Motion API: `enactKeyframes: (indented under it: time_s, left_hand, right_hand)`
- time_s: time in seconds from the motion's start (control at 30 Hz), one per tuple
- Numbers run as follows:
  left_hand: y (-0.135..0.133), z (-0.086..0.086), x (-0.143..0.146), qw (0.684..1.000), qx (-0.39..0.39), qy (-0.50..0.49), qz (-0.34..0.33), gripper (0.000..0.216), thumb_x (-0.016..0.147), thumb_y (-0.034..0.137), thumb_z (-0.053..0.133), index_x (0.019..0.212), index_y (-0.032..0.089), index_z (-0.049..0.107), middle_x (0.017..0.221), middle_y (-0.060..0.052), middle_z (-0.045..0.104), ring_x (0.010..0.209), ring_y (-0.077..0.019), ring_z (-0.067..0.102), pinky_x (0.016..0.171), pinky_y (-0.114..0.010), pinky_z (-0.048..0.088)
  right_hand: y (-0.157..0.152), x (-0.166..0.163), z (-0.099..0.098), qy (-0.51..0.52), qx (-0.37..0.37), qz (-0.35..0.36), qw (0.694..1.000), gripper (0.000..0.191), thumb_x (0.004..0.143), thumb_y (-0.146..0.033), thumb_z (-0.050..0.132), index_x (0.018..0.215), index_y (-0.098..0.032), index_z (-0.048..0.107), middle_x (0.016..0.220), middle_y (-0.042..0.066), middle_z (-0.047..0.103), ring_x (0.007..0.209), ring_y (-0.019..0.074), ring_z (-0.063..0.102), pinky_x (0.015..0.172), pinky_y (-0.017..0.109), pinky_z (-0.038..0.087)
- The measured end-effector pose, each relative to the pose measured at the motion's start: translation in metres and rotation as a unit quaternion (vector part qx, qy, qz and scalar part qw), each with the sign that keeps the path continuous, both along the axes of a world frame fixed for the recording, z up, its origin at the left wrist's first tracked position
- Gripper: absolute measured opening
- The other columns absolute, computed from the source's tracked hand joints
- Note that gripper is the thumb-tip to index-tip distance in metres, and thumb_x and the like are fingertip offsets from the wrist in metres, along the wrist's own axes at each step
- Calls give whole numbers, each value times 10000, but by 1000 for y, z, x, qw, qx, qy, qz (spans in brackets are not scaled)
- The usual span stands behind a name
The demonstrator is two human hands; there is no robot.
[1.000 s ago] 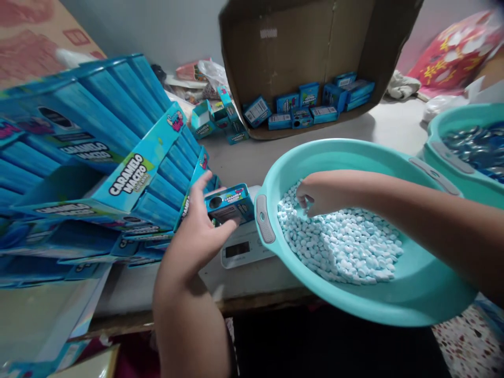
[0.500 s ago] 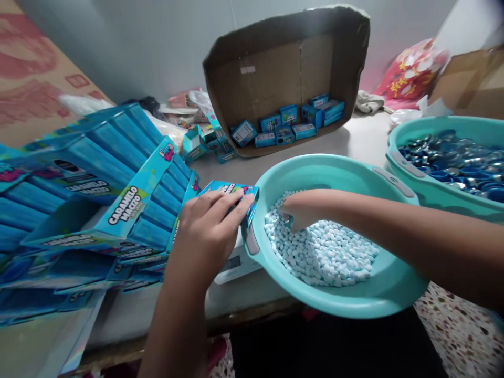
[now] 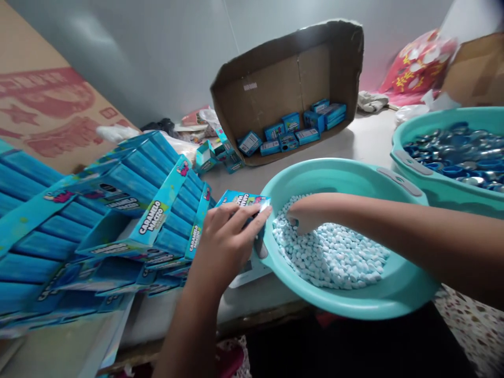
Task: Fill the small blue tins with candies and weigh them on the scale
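My left hand (image 3: 232, 239) rests over a small blue candy box (image 3: 244, 199), its fingers closed around the top and near side. The box lies against the left rim of a turquoise basin (image 3: 354, 310), beside the grey handle. Inside the basin is a heap of small pale blue and white candies (image 3: 342, 260). My right hand (image 3: 309, 212) reaches in from the right with its fingers curled into the heap at the left side; the fingertips are buried. Under the box and left hand, part of a white scale (image 3: 250, 275) shows.
Stacked blue candy boxes (image 3: 153, 220) fill the left side. A tipped cardboard box (image 3: 283, 79) behind holds several small blue boxes (image 3: 291, 123). A second turquoise basin (image 3: 409, 163) at right contains blue and silver wrapped pieces (image 3: 460, 152). A red bag (image 3: 417, 68) stands at the back right.
The view has shifted, so most things sit slightly further right. My left hand stays on the candy box and my right hand stays in the candies, with its fingers slightly deeper.
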State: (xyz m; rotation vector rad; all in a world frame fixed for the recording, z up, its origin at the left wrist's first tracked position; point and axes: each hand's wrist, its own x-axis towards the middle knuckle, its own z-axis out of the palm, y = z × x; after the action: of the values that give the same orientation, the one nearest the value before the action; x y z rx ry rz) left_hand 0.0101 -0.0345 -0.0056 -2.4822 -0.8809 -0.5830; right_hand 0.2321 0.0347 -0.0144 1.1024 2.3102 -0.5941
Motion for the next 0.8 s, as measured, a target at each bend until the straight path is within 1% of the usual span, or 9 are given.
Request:
enactKeyframes:
  time_s: [0.13, 0.23, 0.33, 0.4, 0.47, 0.53, 0.6, 0.7, 0.8]
  left_hand:
    - [9, -7, -8, 993, -51, -103, 8, 526, 830, 112, 637, 1328, 282, 632, 1184, -54, 712, 1039, -293, 597, 931, -455, 459]
    - [8, -20, -12, 955, -121, -262, 73, 488, 822, 197, 710, 1299, 275, 639, 1211, -67, 686, 1087, -281, 627, 963, -431, 502]
    - [3, -38, -16, 848, -212, -456, 165, 579, 768, 253, 786, 1310, 255, 582, 1170, -81, 670, 1026, -257, 673, 878, -381, 568]
    - [1, -50, -21, 772, -262, -552, 175, 709, 734, 231, 802, 1374, 240, 499, 1133, -88, 666, 986, -233, 693, 875, -369, 582]
    - [0, -61, -26, 718, -311, -599, 170, 784, 736, 232, 790, 1434, 225, 432, 1112, -98, 673, 987, -227, 701, 918, -389, 579]
    - [0, -68, -31, 681, -355, -618, 167, 770, 766, 241, 743, 1460, 230, 408, 1126, -108, 683, 993, -232, 705, 924, -402, 580]
    - [-1, -70, -33, 670, -369, -627, 148, 736, 780, 225, 692, 1457, 251, 405, 1234, -120, 664, 1038, -238, 695, 910, -393, 585]
    - [-2, -71, -34, 682, -350, -632, 110, 704, 787, 203, 659, 1441, 275, 408, 1444, -118, 554, 1160, -239, 644, 939, -372, 570]
    - [0, -74, -35, 699, -341, -621, 101, 672, 809, 236, 646, 1439, 276, 416, 1485, -112, 517, 1273, -255, 581, 1010, -390, 536]
  right_hand:
    - [0, 3, -1, 11, 1, -13, 1000, 332, 830, -307, 635, 1100, -137, 729, 926, 111, 688, 745, 240, 597, 670, 359, 441]
    - [-2, 4, 1, 18, 2, -17, 1000, 336, 840, -313, 640, 1105, -126, 729, 951, 119, 689, 764, 241, 597, 672, 358, 439]
    - [-2, 5, 2, 21, -1, -15, 1000, 365, 849, -347, 652, 1135, -129, 717, 977, 106, 692, 766, 225, 591, 655, 343, 431]
    - [-1, 5, 1, 20, -1, -14, 1000, 350, 859, -351, 645, 1118, -127, 719, 968, 96, 691, 748, 214, 582, 636, 337, 421]
    - [-1, 4, 0, 17, -1, -15, 1000, 332, 869, -354, 639, 1100, -130, 719, 955, 88, 690, 737, 206, 576, 623, 331, 410]
    - [-1, 3, -1, 12, 0, -19, 1000, 336, 868, -369, 650, 1104, -137, 711, 960, 85, 688, 743, 202, 573, 623, 322, 399]
    - [-2, 1, -3, 6, 2, -26, 1000, 353, 860, -387, 666, 1114, -143, 699, 972, 88, 684, 750, 198, 570, 625, 315, 389]
    - [-5, 0, -5, -4, 2, -29, 1000, 362, 850, -383, 671, 1131, -155, 678, 981, 88, 681, 739, 196, 564, 612, 318, 378]
    - [-5, 0, -7, -15, -3, -25, 1000, 368, 843, -390, 680, 1136, -169, 662, 964, 79, 675, 722, 200, 558, 596, 327, 368]
